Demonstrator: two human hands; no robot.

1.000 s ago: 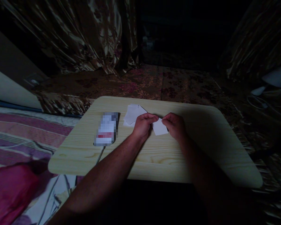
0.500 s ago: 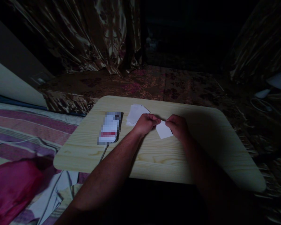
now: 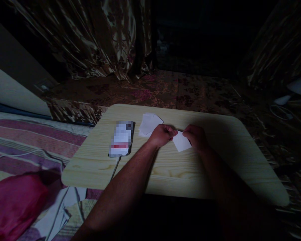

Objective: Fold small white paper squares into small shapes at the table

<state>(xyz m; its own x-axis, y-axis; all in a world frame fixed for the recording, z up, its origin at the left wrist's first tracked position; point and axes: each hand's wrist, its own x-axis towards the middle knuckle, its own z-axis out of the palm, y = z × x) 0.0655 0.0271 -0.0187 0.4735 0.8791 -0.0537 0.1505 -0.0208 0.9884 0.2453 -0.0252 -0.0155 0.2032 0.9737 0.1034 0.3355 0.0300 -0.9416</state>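
A small square of white paper (image 3: pixel 181 142) is pinched between my two hands just above the wooden table (image 3: pixel 180 170). My left hand (image 3: pixel 163 135) grips its upper left edge, thumb and fingers closed. The upper right edge is in the fingers of my right hand (image 3: pixel 195 136), also closed. Behind my left hand lies a loose pile of white paper sheets (image 3: pixel 149 123), partly covered by that hand. Whether the held paper is one layer or folded, I cannot tell.
A phone (image 3: pixel 121 139), blurred out, lies left of the hands with a cable (image 3: pixel 116 167) running off the near edge. Beside the table is a striped bed (image 3: pixel 22 137) bearing a pink bag-like item (image 3: pixel 17 204) and white paper scraps (image 3: pixel 56 214). Patterned curtains (image 3: pixel 125 36) hang behind.
The whole view has shifted slightly, so table and hands appear a little farther right and lower. Both hands keep their hold on the paper; its position between them looks nearly the same.
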